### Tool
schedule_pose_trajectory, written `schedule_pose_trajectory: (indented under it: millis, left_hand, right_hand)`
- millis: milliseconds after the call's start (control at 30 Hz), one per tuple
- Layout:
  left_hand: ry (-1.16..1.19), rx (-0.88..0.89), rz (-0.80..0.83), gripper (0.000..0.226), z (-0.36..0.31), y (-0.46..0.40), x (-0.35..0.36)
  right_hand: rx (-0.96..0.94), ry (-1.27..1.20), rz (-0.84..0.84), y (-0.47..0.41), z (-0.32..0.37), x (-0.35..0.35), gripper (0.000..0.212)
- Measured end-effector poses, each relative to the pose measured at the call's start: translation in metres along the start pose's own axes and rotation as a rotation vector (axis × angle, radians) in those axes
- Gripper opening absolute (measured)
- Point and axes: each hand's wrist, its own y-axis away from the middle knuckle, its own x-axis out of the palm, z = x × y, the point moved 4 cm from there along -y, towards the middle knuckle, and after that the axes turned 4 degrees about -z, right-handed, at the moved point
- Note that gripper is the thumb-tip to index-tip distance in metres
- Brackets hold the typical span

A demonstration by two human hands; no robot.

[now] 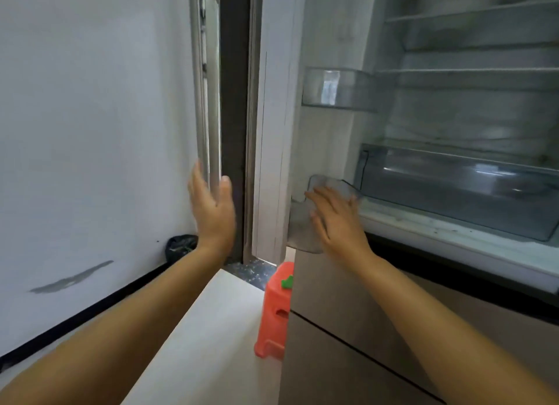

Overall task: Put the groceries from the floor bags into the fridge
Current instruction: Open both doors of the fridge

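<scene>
Fingers [317, 197] of both hands spread straight, gripping nothing, at the open fridge [453, 132].
Left hand [213, 211] mid-frame beside the door edge [272, 147]; right hand [335, 220] against the lower door bin [302, 223].

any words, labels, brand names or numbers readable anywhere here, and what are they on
None: no text can be read in this view.
Clear plastic upper door bin: a pale patch shows through it, perhaps a reflection or a sticker, with no legible letters.
Orange plastic stool with green tab: no print visible.
Open white fridge door, clear crisper drawer, white wall: bare of writing.
Left hand and right hand hold nothing labelled.
</scene>
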Motion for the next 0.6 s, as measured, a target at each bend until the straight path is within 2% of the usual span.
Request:
schedule_pose_trajectory:
  millis: [67, 100, 133, 233, 367, 467, 600]
  left_hand:
    - [-0.073, 0.370, 0.098, 0.067, -0.046, -0.008, 0.006]
    - [-0.124, 0.487, 0.159, 0.071, -0.058, -0.012, 0.015]
    - [-0.187, 0.530, 0.209, 0.075, -0.060, -0.020, 0.024]
    - [-0.321, 0.476, 0.229, 0.083, -0.039, -0.051, 0.044]
    - [-0.386, 0.565, 0.187, 0.075, -0.001, -0.098, 0.040]
    - [-0.389, 0.618, 0.254, 0.071, 0.018, -0.122, 0.041]
    - [-0.390, 0.601, 0.294, 0.070, 0.030, -0.139, 0.042]
  right_hand:
    - [-0.068, 0.054, -0.038, -0.011, 0.017, 0.014, 0.057]
    - [-0.100, 0.081, -0.033, -0.016, 0.025, 0.021, 0.054]
    - [-0.129, 0.101, -0.015, -0.021, 0.032, 0.028, 0.052]
    - [-0.224, 0.124, 0.001, -0.036, 0.047, 0.045, 0.042]
    - [-0.246, 0.115, 0.033, -0.058, 0.055, 0.061, 0.023]
    - [-0.252, 0.107, 0.030, -0.071, 0.062, 0.074, 0.023]
    - [-0.238, 0.127, 0.040, -0.081, 0.068, 0.088, 0.024]
